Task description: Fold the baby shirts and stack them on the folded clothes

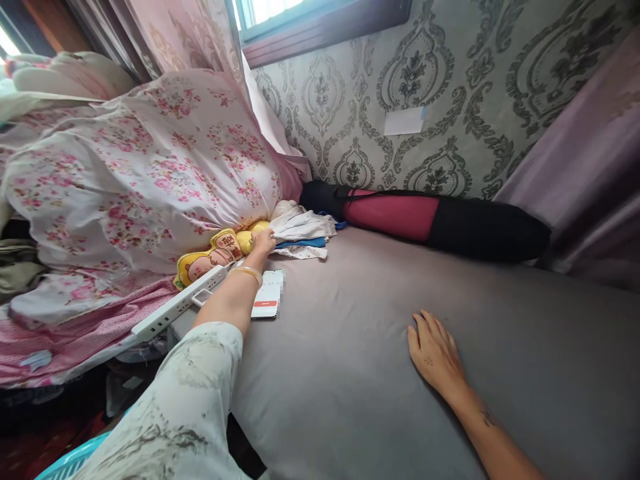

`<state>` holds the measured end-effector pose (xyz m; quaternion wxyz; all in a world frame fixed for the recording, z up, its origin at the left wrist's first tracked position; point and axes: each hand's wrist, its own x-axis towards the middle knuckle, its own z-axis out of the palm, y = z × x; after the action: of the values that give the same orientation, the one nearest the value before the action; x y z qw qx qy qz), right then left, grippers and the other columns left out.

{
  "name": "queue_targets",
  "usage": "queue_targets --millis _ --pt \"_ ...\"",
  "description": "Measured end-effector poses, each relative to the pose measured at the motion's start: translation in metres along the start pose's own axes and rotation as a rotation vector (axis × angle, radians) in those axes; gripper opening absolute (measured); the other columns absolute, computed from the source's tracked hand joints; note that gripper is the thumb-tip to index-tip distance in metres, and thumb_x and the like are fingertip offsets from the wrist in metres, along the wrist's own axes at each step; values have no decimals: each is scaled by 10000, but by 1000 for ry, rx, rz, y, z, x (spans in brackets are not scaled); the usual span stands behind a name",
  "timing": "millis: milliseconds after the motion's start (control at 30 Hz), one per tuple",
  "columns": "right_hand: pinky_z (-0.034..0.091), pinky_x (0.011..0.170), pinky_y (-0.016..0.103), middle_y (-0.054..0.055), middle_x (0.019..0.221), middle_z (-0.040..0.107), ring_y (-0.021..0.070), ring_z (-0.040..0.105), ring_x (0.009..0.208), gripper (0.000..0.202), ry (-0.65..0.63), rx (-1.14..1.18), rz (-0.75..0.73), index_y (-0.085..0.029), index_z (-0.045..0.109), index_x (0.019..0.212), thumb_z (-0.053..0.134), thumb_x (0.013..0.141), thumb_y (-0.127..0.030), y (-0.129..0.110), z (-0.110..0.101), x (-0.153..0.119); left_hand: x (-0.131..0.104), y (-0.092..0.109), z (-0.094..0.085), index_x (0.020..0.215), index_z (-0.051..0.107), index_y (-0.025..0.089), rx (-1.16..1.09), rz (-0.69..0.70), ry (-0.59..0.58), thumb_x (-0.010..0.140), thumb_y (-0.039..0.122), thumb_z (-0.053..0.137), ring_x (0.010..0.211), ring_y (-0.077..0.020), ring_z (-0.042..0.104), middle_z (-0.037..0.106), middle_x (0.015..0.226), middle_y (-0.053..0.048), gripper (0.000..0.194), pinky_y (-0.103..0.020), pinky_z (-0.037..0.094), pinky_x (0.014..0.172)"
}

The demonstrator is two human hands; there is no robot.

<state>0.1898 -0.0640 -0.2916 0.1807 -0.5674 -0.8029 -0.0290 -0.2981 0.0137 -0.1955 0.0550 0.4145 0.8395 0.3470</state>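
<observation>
My left hand [263,240] reaches out to a small heap of clothes, its fingers closed on the edge of a white garment [303,225]. Beneath that garment a blue cloth [303,243] and a white patterned cloth [313,253] stick out. Yellow plush toys [203,261] lie against the floral cover, just left of the hand. Under my left forearm, partly hidden, is a phone [267,293] with a lit white screen. My right hand [436,350] rests palm down on the grey bed sheet [350,373], fingers stretched out and holding nothing.
A long black and red bag [390,217] lies along the patterned wall. A white power strip [180,301] runs along the bed's left edge. The floral cover [145,167] drapes a bulky pile at left. A turquoise plastic rim [70,457] shows at the lower left.
</observation>
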Motion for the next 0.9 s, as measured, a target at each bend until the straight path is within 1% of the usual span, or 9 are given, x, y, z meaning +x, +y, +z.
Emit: queue_targets --millis 67,167,233,333,400,467,633,767,900 --pt "375 1056 455 194 1393 509 311 446 1307 552 -6 -10 4 -43 573 1271 227 956 -335 -1 -1 0 6 -6 5 953 713 181 -5 21 10 681 519 686 1332 -490 298 653 1092 -253 435 -625 203 1048" --pt "376 1054 458 191 1396 508 316 448 1305 547 -17 -19 8 -47 570 1280 229 958 -327 -2 -3 -1 11 -11 11 811 699 185 -36 72 101 664 577 671 1271 -496 358 679 953 -234 420 -666 225 1011" --pt "379 1048 469 197 1399 503 322 448 1305 543 -19 -16 9 -46 567 1284 231 959 -322 -2 -3 -1 11 -9 13 723 666 176 -40 91 137 669 536 675 1248 -505 367 671 892 -226 364 -686 242 981" --pt "382 1041 475 194 1396 506 319 444 1309 519 -6 -5 5 -73 573 1276 246 956 -317 -1 -2 -2 6 2 14 682 630 173 7 101 178 720 374 649 1211 -483 410 651 851 -195 205 -650 282 962" --pt "378 1044 471 185 1394 509 311 443 1311 500 8 2 0 -95 578 1270 258 954 -313 -1 -1 -2 3 12 13 736 632 169 37 116 194 762 279 595 1142 -431 485 644 846 -155 119 -596 300 968" --pt "372 1050 464 187 1391 509 308 442 1311 493 13 13 0 -94 579 1267 265 953 -309 -1 -1 -2 0 25 12 834 633 167 8 151 188 808 229 528 1046 -352 548 639 854 -114 125 -524 323 968" --pt "367 1052 465 200 1393 504 313 435 1315 504 -8 15 18 -70 576 1272 261 953 -302 -4 -5 -1 -3 60 17 933 579 171 -271 302 149 864 201 433 807 -180 546 584 788 -28 164 -298 405 834" --pt "368 1048 482 208 1402 496 331 433 1313 512 -28 12 23 -46 570 1278 260 957 -297 -5 -6 -1 -19 93 30 885 550 173 -472 376 78 874 228 431 721 -142 499 526 728 4 132 -246 403 746" --pt "371 1046 479 200 1400 499 323 439 1310 486 -13 24 13 -73 568 1278 277 959 -295 -4 -6 -1 -55 126 43 840 552 175 -642 361 -60 840 246 468 697 -130 490 529 728 13 111 -236 393 685"
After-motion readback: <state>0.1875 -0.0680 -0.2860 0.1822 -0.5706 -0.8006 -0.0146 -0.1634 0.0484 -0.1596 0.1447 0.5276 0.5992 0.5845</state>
